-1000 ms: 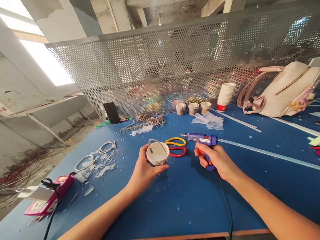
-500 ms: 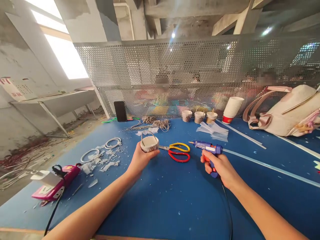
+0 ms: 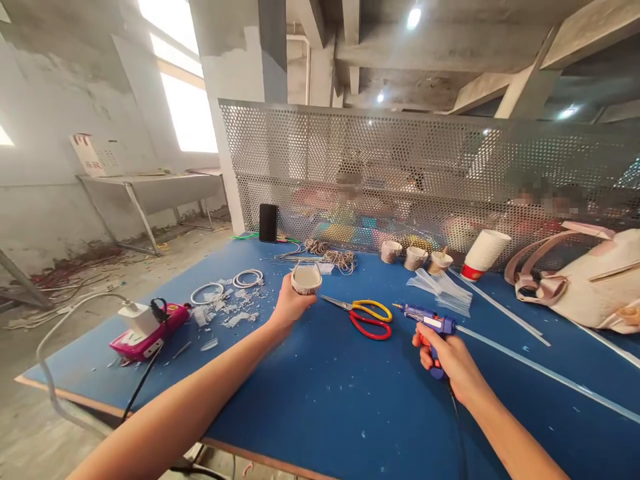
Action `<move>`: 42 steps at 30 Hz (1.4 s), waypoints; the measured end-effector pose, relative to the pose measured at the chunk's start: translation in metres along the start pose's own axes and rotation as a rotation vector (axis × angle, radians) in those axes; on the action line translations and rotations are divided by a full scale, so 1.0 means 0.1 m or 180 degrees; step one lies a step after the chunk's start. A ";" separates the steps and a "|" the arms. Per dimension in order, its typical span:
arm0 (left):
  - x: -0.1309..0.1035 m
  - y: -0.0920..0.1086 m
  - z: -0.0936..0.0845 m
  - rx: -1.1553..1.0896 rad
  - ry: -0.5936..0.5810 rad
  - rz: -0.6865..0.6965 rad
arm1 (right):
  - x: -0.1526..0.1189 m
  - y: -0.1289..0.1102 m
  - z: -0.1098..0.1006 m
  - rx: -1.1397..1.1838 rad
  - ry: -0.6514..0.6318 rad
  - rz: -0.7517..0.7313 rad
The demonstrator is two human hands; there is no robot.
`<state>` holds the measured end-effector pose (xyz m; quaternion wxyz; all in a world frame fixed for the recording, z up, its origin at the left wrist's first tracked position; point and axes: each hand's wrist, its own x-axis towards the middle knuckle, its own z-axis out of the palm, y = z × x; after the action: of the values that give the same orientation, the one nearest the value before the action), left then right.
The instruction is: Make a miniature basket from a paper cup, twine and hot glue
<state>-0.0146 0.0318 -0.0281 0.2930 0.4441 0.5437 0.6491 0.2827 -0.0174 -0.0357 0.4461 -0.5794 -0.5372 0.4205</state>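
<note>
My left hand [image 3: 290, 303] is wrapped round a small cord-covered cup [image 3: 307, 280] with a thin looped handle, its opening facing up. My right hand [image 3: 443, 350] grips a blue glue gun [image 3: 430, 320] by its handle, the nozzle pointing left; a long clear glue stick [image 3: 530, 363] runs out of its back. Between the hands, scissors [image 3: 370, 319] with one yellow and one red handle lie on the blue table [image 3: 320, 400]. Their blades point towards the held cup.
Left: a pink power strip [image 3: 150, 337], white rings [image 3: 207, 293] and scraps. Along the back: a phone [image 3: 269, 223], cord bundles [image 3: 340, 260], three small cups [image 3: 415, 257], clear strips [image 3: 445, 293], stacked paper cups [image 3: 485, 255]. Right: a bag [image 3: 600, 273]. People sit behind a perforated screen [image 3: 310, 147].
The view has swung left and tilted, so the table appears shifted right. Both hands keep their holds on the cup and the glue gun.
</note>
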 end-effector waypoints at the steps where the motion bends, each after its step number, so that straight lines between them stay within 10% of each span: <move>1: 0.01 0.00 -0.01 0.0104 0.0043 0.0145 | 0.00 0.00 0.00 -0.0131 0.0053 -0.0085; 15: -0.28 0.19 -0.02 0.0909 -0.0202 0.1939 | -0.06 0.03 0.03 -0.1837 0.0716 -0.2052; 23: -0.41 0.23 -0.08 0.1372 -0.0340 0.3191 | -0.05 0.08 0.02 -0.3035 0.0237 -0.1765; 30: -0.41 0.17 -0.05 0.1645 -0.0441 0.2834 | -0.06 0.01 -0.03 -0.3515 -0.0023 -0.0849; 42: -0.40 0.09 0.00 0.1547 -0.0785 0.1844 | -0.07 0.05 -0.15 -0.3536 0.0206 -0.1057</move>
<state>0.0036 -0.0047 -0.0299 0.0473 0.7101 0.4945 0.4990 0.2985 -0.0252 -0.0370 0.1513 -0.6471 -0.7470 -0.0180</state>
